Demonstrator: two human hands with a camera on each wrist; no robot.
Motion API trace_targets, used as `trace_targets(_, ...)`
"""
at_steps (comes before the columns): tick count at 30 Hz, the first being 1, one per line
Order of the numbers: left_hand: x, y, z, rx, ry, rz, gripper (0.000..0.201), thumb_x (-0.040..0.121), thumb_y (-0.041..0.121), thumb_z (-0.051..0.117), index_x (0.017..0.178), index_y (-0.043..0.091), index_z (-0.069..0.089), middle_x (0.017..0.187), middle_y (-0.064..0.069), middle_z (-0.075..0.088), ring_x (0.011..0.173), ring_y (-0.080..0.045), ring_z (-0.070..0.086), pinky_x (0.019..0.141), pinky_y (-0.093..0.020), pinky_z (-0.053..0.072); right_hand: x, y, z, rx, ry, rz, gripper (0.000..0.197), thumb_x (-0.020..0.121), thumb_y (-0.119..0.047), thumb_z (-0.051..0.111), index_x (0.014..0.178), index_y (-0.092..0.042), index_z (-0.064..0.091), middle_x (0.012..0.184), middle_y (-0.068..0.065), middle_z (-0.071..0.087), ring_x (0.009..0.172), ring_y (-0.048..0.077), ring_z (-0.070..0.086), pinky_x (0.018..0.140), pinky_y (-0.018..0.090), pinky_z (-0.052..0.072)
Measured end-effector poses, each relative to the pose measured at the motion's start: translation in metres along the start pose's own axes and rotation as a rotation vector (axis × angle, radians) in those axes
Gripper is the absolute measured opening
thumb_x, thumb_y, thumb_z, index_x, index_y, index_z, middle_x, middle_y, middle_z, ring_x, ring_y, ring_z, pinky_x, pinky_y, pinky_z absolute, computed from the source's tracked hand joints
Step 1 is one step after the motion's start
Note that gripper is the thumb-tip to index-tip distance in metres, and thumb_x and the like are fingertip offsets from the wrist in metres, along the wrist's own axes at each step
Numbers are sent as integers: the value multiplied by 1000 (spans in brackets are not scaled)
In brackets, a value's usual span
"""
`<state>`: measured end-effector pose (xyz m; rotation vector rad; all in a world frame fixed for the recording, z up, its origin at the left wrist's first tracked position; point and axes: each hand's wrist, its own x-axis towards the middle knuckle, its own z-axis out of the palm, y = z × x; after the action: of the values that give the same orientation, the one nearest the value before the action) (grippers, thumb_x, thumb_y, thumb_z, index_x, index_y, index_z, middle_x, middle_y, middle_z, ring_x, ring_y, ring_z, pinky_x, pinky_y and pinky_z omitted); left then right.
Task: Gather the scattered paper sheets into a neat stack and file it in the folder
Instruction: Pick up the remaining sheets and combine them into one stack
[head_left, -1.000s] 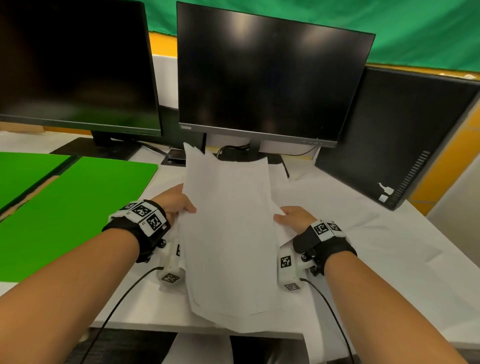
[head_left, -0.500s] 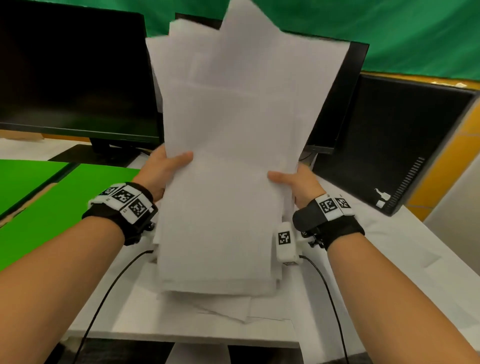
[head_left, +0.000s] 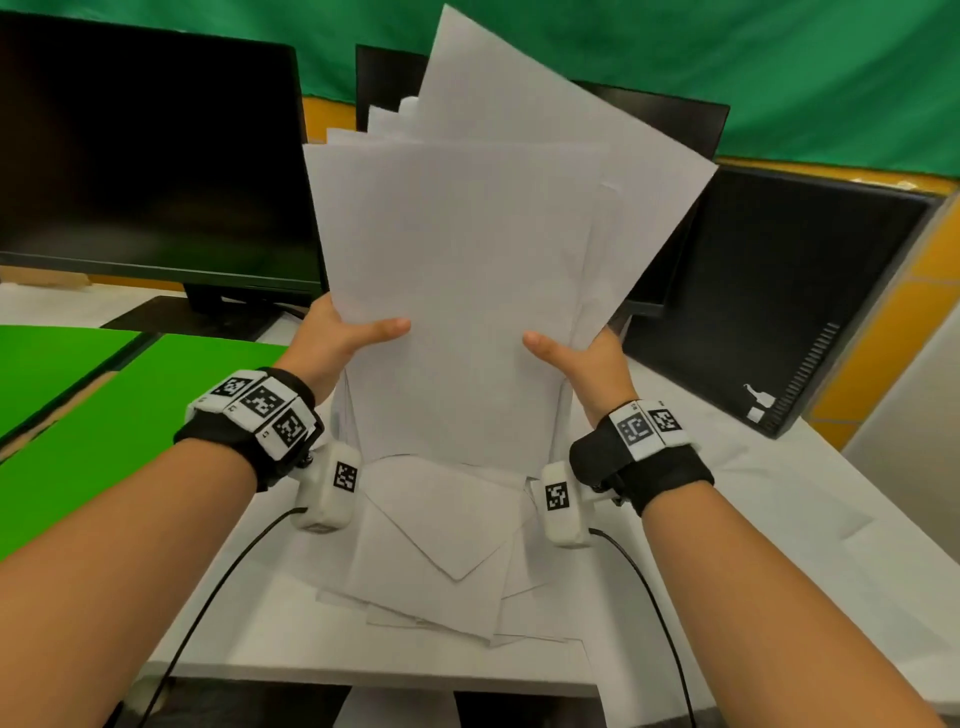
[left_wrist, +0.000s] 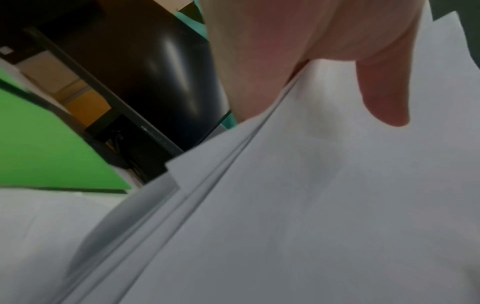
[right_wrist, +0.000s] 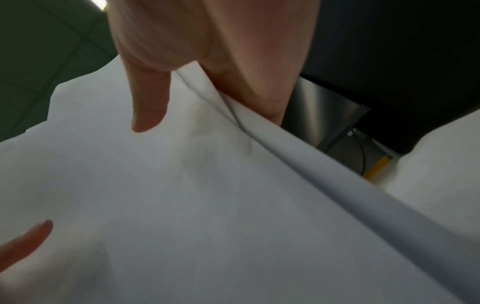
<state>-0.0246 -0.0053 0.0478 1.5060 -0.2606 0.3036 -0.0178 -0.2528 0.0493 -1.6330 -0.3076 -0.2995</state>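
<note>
We hold the paper sheets (head_left: 462, 291) upright in front of us, lifted clear of the white table (head_left: 779, 545), with both hands clamped on the bundle. Our left hand (head_left: 337, 338) grips the edge at 9 o'clock, thumb laid flat across the front sheet and the other fingers hidden behind the pile. Our right hand (head_left: 582, 358) grips the edge at 3 o'clock in the same way, thumb on the front and fingers out of sight behind. In the left wrist view the thumb (left_wrist: 381, 90) presses on the top sheet while several loose page edges (left_wrist: 207, 181) fan out beside it. In the right wrist view our right thumb (right_wrist: 148, 102) lies on the paper and the pile's edge (right_wrist: 311, 162) runs diagonally away from the palm.

The bundle is uneven: at 12 o'clock the upper corners splay at different angles, one sheet tilting toward 1 o'clock. More sheets (head_left: 441, 561) lie overlapped on the table at 6 o'clock, below the held pile and between our wrists.

The green folder (head_left: 119, 415) lies open and flat on the table at 9 o'clock, well apart from the paper. Dark monitors stand behind: one (head_left: 150, 161) at 10 o'clock, another (head_left: 670, 135) mostly hidden by the sheets, and a third dark panel (head_left: 795, 291) leaning at 2 o'clock.
</note>
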Motion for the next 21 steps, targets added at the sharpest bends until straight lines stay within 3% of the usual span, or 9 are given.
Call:
trace_targets(4, -5, -12, 1, 87, -34, -70, 64, 50, 22, 81, 111, 21, 61, 110, 1, 69, 101, -13, 66, 88, -26, 53, -6, 6, 14, -37, -17, 91, 42, 82, -15, 68, 122, -8, 57, 110, 3, 64, 93, 11, 60, 84, 21, 51)
trace_targets(6, -5, -14, 1, 223, -13, -88, 57, 65, 9, 79, 118, 11, 60, 115, -8, 67, 107, -20, 64, 95, -34, 50, -6, 5, 18, -43, 31, 105, 40, 86, -15, 64, 123, -4, 57, 117, 12, 64, 99, 19, 60, 88, 29, 52)
trace_targets(7, -4, -16, 0, 246, 29, -82, 51, 73, 2, 73, 121, 6, 59, 114, -10, 66, 103, -18, 66, 94, -33, 51, -4, 4, 18, -16, 71, 97, 41, 86, -14, 65, 124, -3, 56, 120, 13, 63, 103, 21, 60, 92, 32, 50)
trace_targets(9, -4, -15, 1, 229, 79, -41, 44, 78, -2, 67, 121, 2, 58, 101, -1, 67, 83, 1, 68, 82, -18, 54, -2, -1, 19, 17, 88, 72, 56, 79, -17, 72, 129, -6, 49, 124, 10, 60, 111, 21, 58, 98, 35, 47)
trace_targets(12, -3, -9, 9, 270, 46, -17, 41, 80, -1, 66, 120, 3, 59, 94, 7, 63, 76, 4, 64, 81, -20, 54, 2, -8, 16, -230, -146, 54, 93, 63, -37, 80, 140, -13, 33, 138, 6, 50, 125, 20, 49, 107, 40, 41)
trace_targets(14, 2, -1, 6, 274, 139, 10, 31, 80, -3, 65, 109, 7, 64, 89, 5, 63, 66, 9, 62, 75, -19, 53, 3, -17, 3, -447, -277, 101, 92, 73, -34, 77, 145, -14, 23, 147, 6, 40, 132, 20, 41, 112, 34, 32)
trace_targets(16, 8, 9, -5, 217, 259, 6, 24, 78, -4, 64, 98, 10, 66, 84, 6, 63, 58, 10, 61, 69, -17, 52, 3, -16, -26, -670, -292, 281, 90, 80, -38, 70, 148, -17, 16, 154, 6, 29, 139, 23, 33, 112, 33, 28)
trace_targets(19, 8, 11, -26, 244, 223, -147, 22, 79, -5, 62, 84, 16, 63, 83, 0, 63, 74, -12, 62, 70, -23, 49, -11, 9, -75, -1251, -403, 600, 80, 71, -59, 66, 137, -20, 42, 149, 5, 39, 135, 27, 38, 114, 42, 28)
trace_targets(21, 3, -3, -34, 468, 139, -282, 19, 78, -3, 65, 94, 7, 66, 92, -11, 64, 87, -26, 61, 80, -31, 48, -22, 30, -93, -1467, -477, 716, 64, 55, -72, 63, 96, -23, 64, 125, 6, 62, 112, 30, 56, 102, 44, 42)
